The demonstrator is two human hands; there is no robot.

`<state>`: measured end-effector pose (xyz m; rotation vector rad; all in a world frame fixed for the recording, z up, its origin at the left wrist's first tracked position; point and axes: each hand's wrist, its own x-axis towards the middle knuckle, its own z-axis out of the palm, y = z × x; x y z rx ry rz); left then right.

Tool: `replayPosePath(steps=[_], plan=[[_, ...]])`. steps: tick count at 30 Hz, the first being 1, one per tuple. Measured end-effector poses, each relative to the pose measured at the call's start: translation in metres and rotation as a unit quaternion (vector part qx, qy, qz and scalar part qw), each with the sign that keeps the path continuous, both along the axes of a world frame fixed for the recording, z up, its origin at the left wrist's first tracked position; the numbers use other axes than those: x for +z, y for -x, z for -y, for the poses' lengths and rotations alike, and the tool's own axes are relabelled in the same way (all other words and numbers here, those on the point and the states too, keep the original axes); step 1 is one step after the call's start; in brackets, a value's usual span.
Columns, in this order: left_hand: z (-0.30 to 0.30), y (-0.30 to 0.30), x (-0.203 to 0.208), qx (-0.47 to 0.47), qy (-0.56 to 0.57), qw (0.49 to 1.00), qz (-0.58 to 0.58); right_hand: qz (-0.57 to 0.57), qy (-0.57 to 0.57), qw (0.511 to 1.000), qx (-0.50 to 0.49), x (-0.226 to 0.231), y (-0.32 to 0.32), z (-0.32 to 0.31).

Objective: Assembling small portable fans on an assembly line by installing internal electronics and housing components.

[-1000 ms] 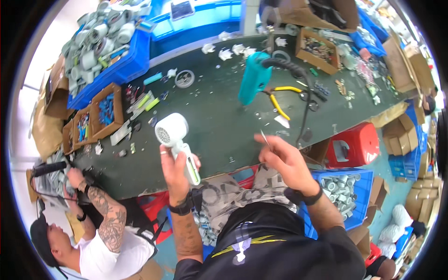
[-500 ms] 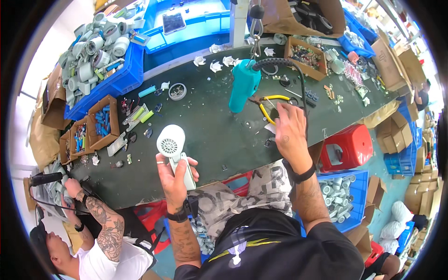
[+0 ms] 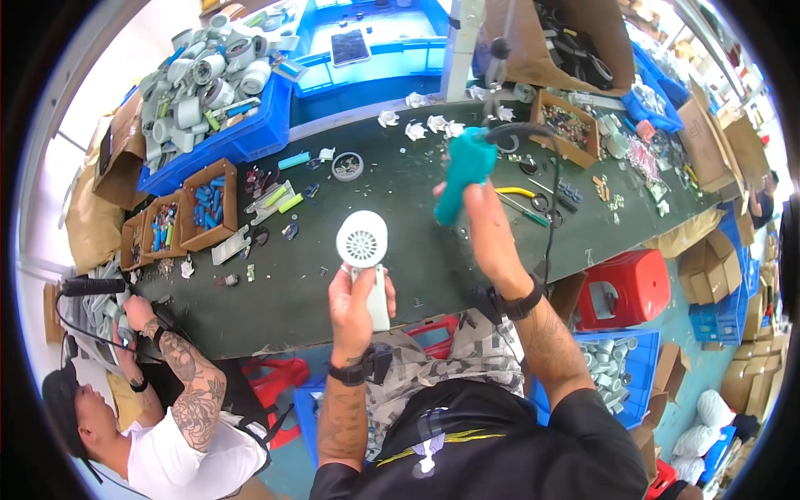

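My left hand [image 3: 352, 312] is closed round the handle of a white handheld fan [image 3: 363, 240], its round slotted grille facing up above the dark green table. In my right hand [image 3: 493, 242] is a teal electric screwdriver [image 3: 468, 162] that hangs from above with a black cord; the fingers wrap its body and are partly hidden behind it. Its lower tip is blurred. Just right of that hand lie yellow-handled pliers [image 3: 515, 191], partly covered, and a small screwdriver with a green handle [image 3: 535, 218].
Several small white parts [image 3: 416, 131] lie along the back edge. A blue crate [image 3: 271, 125] of grey housings and a cardboard box [image 3: 229, 221] of blue cells stand left. A co-worker [image 3: 187, 425] sits at the left. A red stool [image 3: 637, 283] stands to the right.
My right hand has moved from the pliers to the hanging electric screwdriver and taken hold of it. The fan, still in my left hand, appears further right as the view shifts.
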<state>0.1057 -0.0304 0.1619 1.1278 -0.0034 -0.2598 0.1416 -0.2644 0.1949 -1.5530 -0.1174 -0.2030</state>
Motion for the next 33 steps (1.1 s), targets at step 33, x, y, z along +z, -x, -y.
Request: replayPosePath(steps=[33], plan=[[0.001, -0.002, 0.013, -0.057, -0.123, 0.991, 0.001, 0.235, -0.158, 0.959, 0.003, 0.026, 0.045, -0.071]])
